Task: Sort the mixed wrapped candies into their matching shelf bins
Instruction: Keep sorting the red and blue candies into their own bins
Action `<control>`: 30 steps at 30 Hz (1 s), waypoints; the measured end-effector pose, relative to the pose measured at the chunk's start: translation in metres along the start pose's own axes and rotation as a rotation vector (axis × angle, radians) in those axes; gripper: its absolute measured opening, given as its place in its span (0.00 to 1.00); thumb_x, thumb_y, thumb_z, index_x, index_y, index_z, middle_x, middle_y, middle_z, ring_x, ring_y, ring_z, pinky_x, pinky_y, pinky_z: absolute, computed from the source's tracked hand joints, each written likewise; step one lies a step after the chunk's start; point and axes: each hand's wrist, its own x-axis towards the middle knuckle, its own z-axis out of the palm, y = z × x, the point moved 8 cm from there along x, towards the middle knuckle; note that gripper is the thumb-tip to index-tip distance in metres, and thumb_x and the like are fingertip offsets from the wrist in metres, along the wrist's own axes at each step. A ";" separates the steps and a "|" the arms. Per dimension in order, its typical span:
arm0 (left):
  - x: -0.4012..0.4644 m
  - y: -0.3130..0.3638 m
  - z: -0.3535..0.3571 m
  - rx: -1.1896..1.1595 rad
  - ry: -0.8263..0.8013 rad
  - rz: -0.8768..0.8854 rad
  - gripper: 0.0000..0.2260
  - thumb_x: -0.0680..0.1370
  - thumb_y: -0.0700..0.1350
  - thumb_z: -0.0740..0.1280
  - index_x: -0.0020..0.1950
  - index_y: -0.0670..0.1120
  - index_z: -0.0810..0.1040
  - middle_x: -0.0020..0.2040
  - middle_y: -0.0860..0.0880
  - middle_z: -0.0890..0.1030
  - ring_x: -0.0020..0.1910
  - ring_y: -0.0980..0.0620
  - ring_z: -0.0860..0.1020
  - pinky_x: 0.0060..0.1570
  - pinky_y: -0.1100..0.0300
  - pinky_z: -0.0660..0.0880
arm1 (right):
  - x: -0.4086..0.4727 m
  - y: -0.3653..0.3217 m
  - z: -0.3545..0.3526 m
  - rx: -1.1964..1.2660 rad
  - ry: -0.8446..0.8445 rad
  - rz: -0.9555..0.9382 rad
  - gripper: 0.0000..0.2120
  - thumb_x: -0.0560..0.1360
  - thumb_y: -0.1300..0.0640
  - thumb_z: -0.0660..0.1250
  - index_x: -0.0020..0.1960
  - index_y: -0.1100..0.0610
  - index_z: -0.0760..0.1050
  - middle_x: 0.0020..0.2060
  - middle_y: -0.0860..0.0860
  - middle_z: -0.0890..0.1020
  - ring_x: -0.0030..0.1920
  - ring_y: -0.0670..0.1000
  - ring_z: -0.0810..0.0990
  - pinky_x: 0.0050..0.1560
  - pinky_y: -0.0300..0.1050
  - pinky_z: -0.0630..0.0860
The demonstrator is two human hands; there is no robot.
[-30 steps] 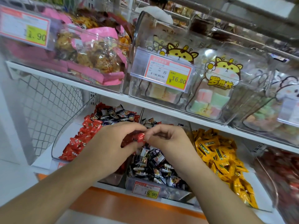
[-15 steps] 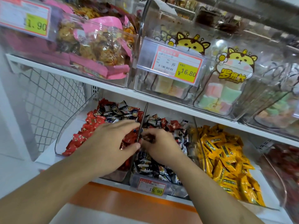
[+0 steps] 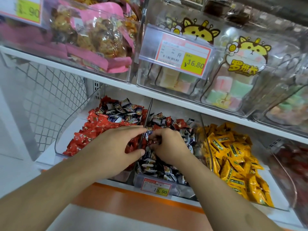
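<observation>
The right hand [image 3: 168, 145], fingers curled, pinches a red candy [image 3: 152, 141]; the left hand [image 3: 116, 144], fingers loosely extended, holds nothing at its nine o'clock; light, crinkly, slippery wrapper, likely best gripped by its twisted ends

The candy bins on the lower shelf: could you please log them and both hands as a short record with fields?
left bin: red candies, some dark ones at back
middle bin: dark candies, a few red
right bin: yellow candies
left hand: fingers straight, on red candies
right hand: curled, pinching a red candy
</observation>
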 end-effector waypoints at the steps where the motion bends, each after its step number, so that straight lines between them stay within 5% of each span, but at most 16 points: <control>1: 0.000 0.000 0.000 0.002 -0.001 -0.002 0.29 0.79 0.61 0.67 0.79 0.66 0.62 0.78 0.67 0.63 0.75 0.68 0.60 0.68 0.72 0.52 | 0.002 -0.001 0.002 0.027 -0.010 0.005 0.11 0.76 0.54 0.75 0.57 0.45 0.84 0.53 0.45 0.85 0.55 0.50 0.82 0.59 0.52 0.81; 6: 0.000 0.001 0.000 0.015 -0.011 -0.005 0.29 0.79 0.61 0.67 0.79 0.65 0.62 0.77 0.67 0.63 0.74 0.69 0.59 0.66 0.74 0.51 | 0.013 -0.004 0.014 0.061 -0.060 0.002 0.17 0.76 0.55 0.75 0.62 0.42 0.83 0.58 0.46 0.85 0.59 0.51 0.82 0.63 0.52 0.80; 13: 0.000 0.003 0.001 0.024 -0.011 -0.017 0.28 0.79 0.61 0.67 0.78 0.66 0.63 0.77 0.68 0.64 0.75 0.68 0.60 0.67 0.73 0.53 | 0.015 -0.002 0.015 0.062 0.039 0.022 0.11 0.73 0.56 0.73 0.40 0.40 0.86 0.39 0.38 0.85 0.45 0.46 0.83 0.55 0.49 0.82; 18: -0.001 0.004 0.001 0.008 -0.004 -0.028 0.28 0.79 0.60 0.68 0.78 0.66 0.64 0.76 0.68 0.65 0.74 0.68 0.62 0.67 0.74 0.54 | 0.014 -0.003 0.018 0.064 0.024 0.011 0.12 0.74 0.56 0.70 0.38 0.40 0.85 0.37 0.39 0.85 0.45 0.47 0.84 0.57 0.52 0.81; 23: -0.001 0.003 -0.002 -0.015 0.013 -0.034 0.27 0.78 0.62 0.68 0.77 0.66 0.65 0.76 0.68 0.65 0.73 0.69 0.62 0.70 0.69 0.57 | -0.001 0.001 -0.017 0.350 0.102 0.006 0.11 0.77 0.59 0.73 0.38 0.48 0.86 0.37 0.42 0.86 0.34 0.40 0.82 0.36 0.41 0.82; 27: 0.000 0.001 -0.011 -0.078 0.088 -0.070 0.26 0.77 0.63 0.69 0.74 0.66 0.68 0.71 0.68 0.71 0.66 0.67 0.69 0.64 0.65 0.67 | -0.024 -0.006 -0.056 0.647 0.156 0.015 0.04 0.76 0.57 0.76 0.43 0.52 0.87 0.39 0.45 0.87 0.42 0.47 0.85 0.43 0.40 0.82; 30: 0.000 0.008 -0.023 -0.164 0.178 -0.070 0.24 0.76 0.61 0.72 0.71 0.67 0.72 0.61 0.71 0.75 0.58 0.73 0.72 0.57 0.70 0.67 | -0.041 -0.026 -0.065 0.831 0.078 -0.015 0.02 0.76 0.57 0.76 0.45 0.53 0.87 0.43 0.47 0.88 0.48 0.45 0.86 0.53 0.41 0.80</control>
